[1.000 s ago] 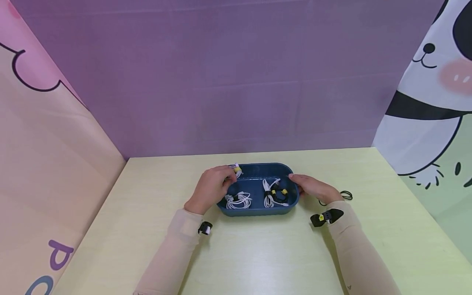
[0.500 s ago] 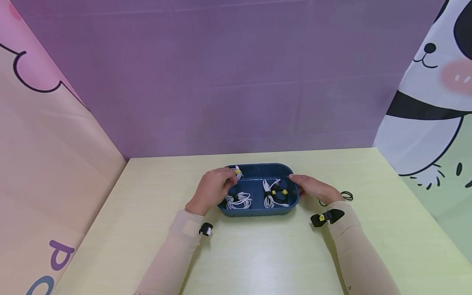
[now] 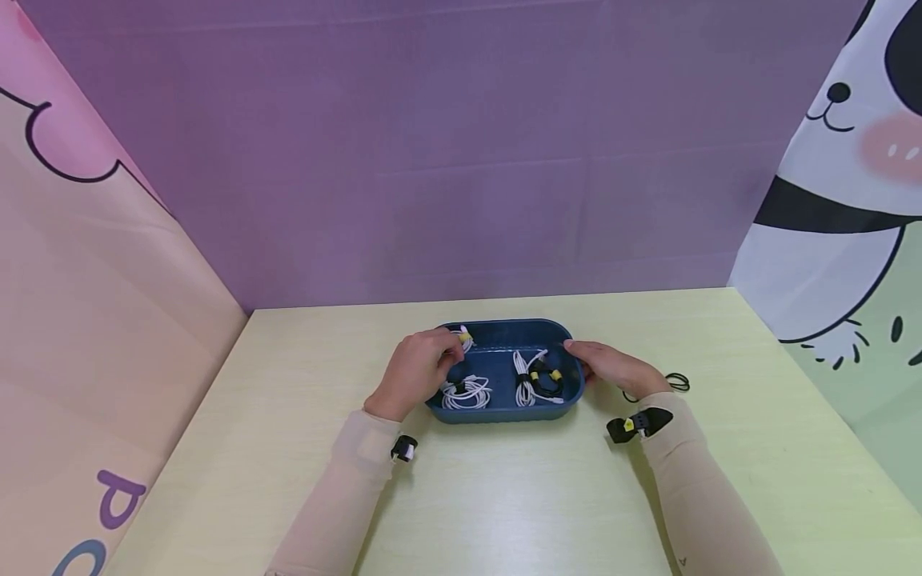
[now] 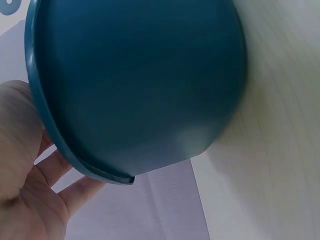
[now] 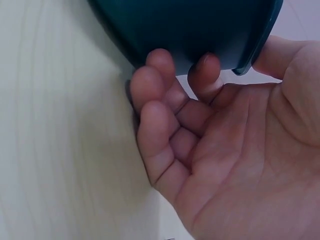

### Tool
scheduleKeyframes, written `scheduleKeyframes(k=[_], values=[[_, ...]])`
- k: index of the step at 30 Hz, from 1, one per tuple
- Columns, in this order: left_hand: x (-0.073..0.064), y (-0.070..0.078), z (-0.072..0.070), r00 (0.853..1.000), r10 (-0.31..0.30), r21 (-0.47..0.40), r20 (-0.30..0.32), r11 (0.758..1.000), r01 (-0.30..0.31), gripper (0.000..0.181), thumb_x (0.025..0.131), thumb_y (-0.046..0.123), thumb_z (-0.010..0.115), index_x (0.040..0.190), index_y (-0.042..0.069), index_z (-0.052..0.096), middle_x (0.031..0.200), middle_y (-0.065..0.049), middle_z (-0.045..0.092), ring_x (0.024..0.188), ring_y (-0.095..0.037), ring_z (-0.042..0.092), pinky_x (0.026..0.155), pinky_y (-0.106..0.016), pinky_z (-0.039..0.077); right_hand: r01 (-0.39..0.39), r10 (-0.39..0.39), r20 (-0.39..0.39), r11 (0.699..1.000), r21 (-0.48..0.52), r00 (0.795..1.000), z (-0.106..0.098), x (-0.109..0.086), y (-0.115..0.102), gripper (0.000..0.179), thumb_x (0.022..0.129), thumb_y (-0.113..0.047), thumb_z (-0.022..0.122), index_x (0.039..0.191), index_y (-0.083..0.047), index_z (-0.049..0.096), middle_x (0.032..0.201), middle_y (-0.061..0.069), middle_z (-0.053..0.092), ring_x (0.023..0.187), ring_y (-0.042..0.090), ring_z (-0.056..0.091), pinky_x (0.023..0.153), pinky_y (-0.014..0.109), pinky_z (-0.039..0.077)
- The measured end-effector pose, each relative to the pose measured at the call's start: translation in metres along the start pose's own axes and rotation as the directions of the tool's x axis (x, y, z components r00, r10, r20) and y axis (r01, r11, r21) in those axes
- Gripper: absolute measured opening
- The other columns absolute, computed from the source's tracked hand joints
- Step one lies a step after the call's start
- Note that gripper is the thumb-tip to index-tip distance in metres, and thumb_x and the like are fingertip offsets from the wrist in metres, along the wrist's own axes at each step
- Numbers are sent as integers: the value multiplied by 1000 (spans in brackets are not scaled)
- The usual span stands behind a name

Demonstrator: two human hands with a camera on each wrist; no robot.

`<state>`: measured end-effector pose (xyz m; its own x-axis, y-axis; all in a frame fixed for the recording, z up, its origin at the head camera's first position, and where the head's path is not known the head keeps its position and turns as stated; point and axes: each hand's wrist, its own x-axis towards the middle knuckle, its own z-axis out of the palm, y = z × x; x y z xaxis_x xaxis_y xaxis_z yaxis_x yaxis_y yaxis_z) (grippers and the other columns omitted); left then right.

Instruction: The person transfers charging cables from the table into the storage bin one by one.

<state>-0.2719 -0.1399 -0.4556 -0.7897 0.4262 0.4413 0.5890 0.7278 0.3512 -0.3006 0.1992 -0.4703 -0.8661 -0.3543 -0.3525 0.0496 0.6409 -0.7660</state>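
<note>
A dark blue plastic bin (image 3: pixel 504 415) stands on the table with several coiled cables inside. My left hand (image 3: pixel 416 370) reaches over its left end, fingers bent down past the rim beside a white cable with a yellow tie (image 3: pixel 466 338) in the back left corner. I cannot tell whether the fingers hold that cable; the rim hides the fingertips in the left wrist view. My right hand (image 3: pixel 614 366) grips the bin's right end, thumb at the rim and fingers (image 5: pixel 155 125) curled against the outer wall. A white coiled cable (image 3: pixel 467 392) lies front left.
White (image 3: pixel 524 378) and black (image 3: pixel 546 381) cables with ties lie side by side at the bin's right. Behind the right wrist, a thin black cable (image 3: pixel 678 382) rests on the pale table (image 3: pixel 519 496). A purple backdrop (image 3: pixel 461 160) rises at the table's far edge.
The left hand and forearm have shifted very slightly to the right. The right hand, the bin and the cables stay in place.
</note>
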Motion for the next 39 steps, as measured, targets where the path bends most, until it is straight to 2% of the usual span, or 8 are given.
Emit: scheduleKeyframes(k=[5, 14, 21, 28, 39], values=[[0, 1, 1, 1000, -13, 8, 0, 1000, 13, 11, 87, -1, 77, 86, 9, 76, 93, -2, 76, 84, -18, 70, 83, -37, 60, -10, 10, -2, 1000, 9, 1000, 0, 0, 0, 64, 110, -51, 33, 147, -1, 48, 111, 11, 63, 98, 21, 60, 103, 47, 44], [2, 1, 3, 1000, -19, 8, 15, 1000, 18, 10, 88, 1, 77, 86, 11, 76, 92, -3, 76, 80, -18, 69, 81, -37, 59, -30, 30, 6, 999, 19, 1000, 0, -2, 0, 68, 109, -53, 33, 152, -2, 42, 124, 14, 61, 104, 23, 61, 108, 50, 43], [2, 0, 5, 999, -41, 15, 30, 999, 41, 14, 88, -1, 75, 84, 13, 74, 91, -1, 76, 80, -18, 68, 80, -38, 59, -14, 14, -6, 1000, 3, 1000, 0, -1, 0, 65, 109, -52, 33, 146, -1, 48, 110, 12, 63, 98, 22, 60, 104, 49, 42], [2, 0, 9, 998, -44, 2, 54, 999, 43, 17, 86, -4, 73, 83, 12, 74, 89, 0, 75, 81, -18, 68, 80, -39, 59, -11, 11, 2, 1000, 7, 1000, 0, -3, 0, 66, 109, -53, 33, 146, -1, 48, 110, 11, 64, 98, 21, 61, 103, 49, 43], [5, -1, 12, 998, -37, -5, 58, 999, 38, 19, 86, -5, 72, 81, 14, 73, 89, 0, 74, 79, -17, 66, 78, -38, 58, -10, 10, 3, 1000, 11, 1000, 1, -3, -1, 65, 109, -53, 32, 145, -2, 50, 108, 10, 64, 98, 22, 61, 106, 51, 40]])
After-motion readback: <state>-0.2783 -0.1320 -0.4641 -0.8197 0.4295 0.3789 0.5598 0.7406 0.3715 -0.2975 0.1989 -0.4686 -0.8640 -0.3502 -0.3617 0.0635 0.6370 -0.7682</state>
